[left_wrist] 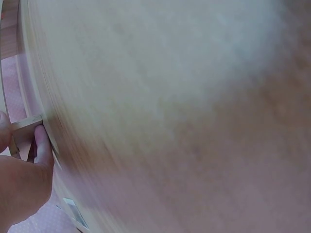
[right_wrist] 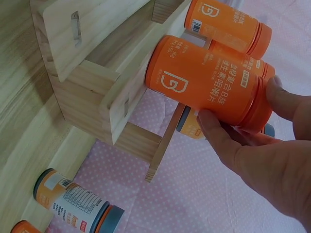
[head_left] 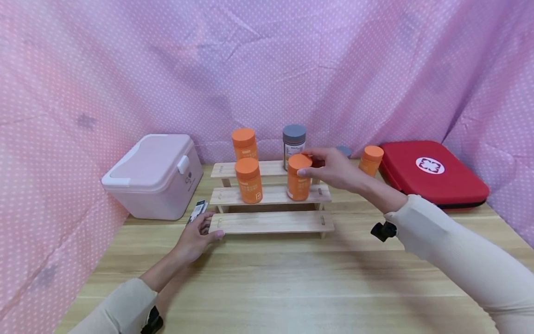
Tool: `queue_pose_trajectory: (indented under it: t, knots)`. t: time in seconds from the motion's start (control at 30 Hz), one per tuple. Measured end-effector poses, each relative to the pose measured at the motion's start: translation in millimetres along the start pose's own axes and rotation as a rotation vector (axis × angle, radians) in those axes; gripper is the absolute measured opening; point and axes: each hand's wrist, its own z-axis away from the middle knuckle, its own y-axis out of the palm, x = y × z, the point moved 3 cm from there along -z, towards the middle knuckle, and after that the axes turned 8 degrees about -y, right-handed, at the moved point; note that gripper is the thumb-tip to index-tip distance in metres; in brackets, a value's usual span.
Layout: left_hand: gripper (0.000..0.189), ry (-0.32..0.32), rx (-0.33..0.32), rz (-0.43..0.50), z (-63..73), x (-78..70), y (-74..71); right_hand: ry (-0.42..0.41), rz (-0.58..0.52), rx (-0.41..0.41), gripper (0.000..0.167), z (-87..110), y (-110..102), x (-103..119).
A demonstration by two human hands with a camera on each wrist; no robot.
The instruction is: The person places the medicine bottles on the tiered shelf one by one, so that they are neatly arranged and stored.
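A three-step wooden rack (head_left: 271,222) stands on the table. At the left end of its lowest step, my left hand (head_left: 195,239) grips the board, thumb on the front corner and fingers around the side. On the middle step, my right hand (head_left: 335,169) holds an orange bottle (head_left: 298,183) by its lid between thumb and fingers; the right wrist view shows the bottle's base at the step. Another orange bottle (head_left: 249,185) stands further left on that step. Behind them, the top step bears an orange bottle (head_left: 243,139) and a grey-lidded bottle (head_left: 294,135).
Left of the rack sits a pale pink lidded box (head_left: 152,181), with a small printed packet (head_left: 199,208) beside it. To the right are an orange bottle (head_left: 371,160), a mostly hidden grey-lidded bottle (head_left: 344,150) and a red case (head_left: 435,178). A pink dotted curtain (head_left: 267,69) hangs behind.
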Motion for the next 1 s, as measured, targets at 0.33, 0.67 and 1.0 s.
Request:
queue_pose_trajectory:
  t: [0.33, 0.67, 1.0]
  knots:
    - [0.067, -0.008, 0.005, -0.008, -1.4, -0.1, -1.7, 0.023, -0.017, 0.003, 0.052, -1.8, -0.1, -0.3]
    - [0.066, -0.012, 0.011, -0.005, -1.4, 0.2, -2.4, 0.046, -0.052, 0.010, 0.050, -4.1, 1.1, -1.0]
    - [0.068, -0.020, 0.005, -0.017, -4.6, 2.4, -2.4, 0.040, -0.052, 0.034, 0.052, 3.5, -3.8, -1.3]
